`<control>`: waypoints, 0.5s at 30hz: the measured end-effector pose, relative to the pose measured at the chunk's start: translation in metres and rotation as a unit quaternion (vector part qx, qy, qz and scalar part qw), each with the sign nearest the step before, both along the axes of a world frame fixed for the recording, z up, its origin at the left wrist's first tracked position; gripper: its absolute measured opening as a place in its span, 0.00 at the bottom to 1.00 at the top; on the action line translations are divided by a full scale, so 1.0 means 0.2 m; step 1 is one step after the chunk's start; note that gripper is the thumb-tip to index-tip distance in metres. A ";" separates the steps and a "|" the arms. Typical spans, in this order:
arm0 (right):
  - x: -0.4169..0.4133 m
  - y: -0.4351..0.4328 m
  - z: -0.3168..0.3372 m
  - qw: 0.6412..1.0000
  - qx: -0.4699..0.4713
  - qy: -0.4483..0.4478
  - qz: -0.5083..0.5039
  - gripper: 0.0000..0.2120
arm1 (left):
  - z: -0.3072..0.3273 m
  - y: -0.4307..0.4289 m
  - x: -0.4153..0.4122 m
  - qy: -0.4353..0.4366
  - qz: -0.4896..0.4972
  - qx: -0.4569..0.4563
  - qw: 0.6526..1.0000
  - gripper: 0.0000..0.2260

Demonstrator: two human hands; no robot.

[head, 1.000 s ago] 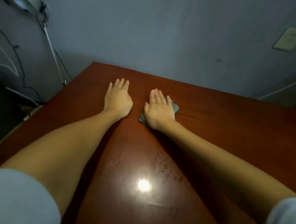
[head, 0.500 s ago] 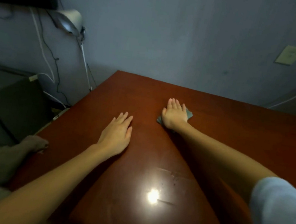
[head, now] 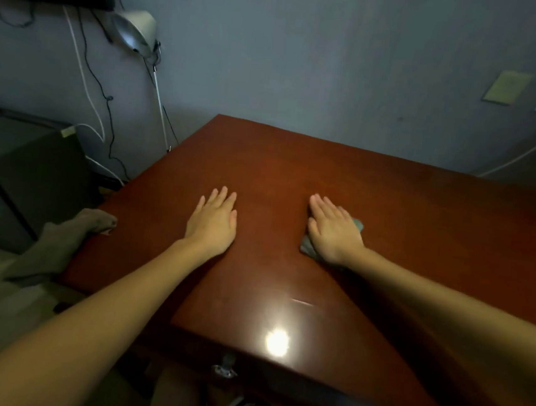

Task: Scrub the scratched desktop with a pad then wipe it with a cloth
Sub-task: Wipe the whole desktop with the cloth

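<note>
**A:** Head view. Report the grip on each side.

**B:** Right hand (head: 332, 230): grip flat, fingers straight, palm pressing the pad (head: 358, 225) onto the worktop (head: 438, 225). Nothing is curled round it. Left hand (head: 214, 222): flat on the bare worktop nearer the left edge, holding nothing.

**A:** Location of the pad?

**B:** Mid-worktop, directly beneath the right palm. One grey-green corner shows at the wrist and another beside the little finger, so its long axis appears to run near-left to far-right.

**A:** Which hand is nearer?

**B:** The right, which is on top of it. The left is well apart. The stroke likely needs only downward pressure and a slide.
</note>
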State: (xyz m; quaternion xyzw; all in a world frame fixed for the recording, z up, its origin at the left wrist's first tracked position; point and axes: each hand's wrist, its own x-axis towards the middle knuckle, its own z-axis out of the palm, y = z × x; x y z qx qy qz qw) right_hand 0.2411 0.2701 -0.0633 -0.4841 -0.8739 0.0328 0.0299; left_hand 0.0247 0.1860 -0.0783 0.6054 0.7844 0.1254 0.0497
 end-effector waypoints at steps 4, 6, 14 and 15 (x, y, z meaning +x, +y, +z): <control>-0.26 0.10 -0.01 0.996 -0.017 0.012 -0.082 0.27 | -0.02 -0.08 -0.02 0.015 -0.036 -0.019 0.999 0.24; -0.38 0.01 -0.02 0.997 -0.017 0.024 -0.069 0.28 | -0.02 -0.09 -0.02 0.025 -0.035 -0.015 0.999 0.23; -0.15 -0.62 -0.06 0.991 0.006 0.043 0.130 0.42 | -0.02 -0.10 0.00 0.030 -0.020 0.002 0.999 0.23; -0.07 -0.60 -0.05 0.992 0.006 0.037 0.120 0.41 | -0.02 -0.11 0.00 0.029 -0.020 0.001 0.999 0.23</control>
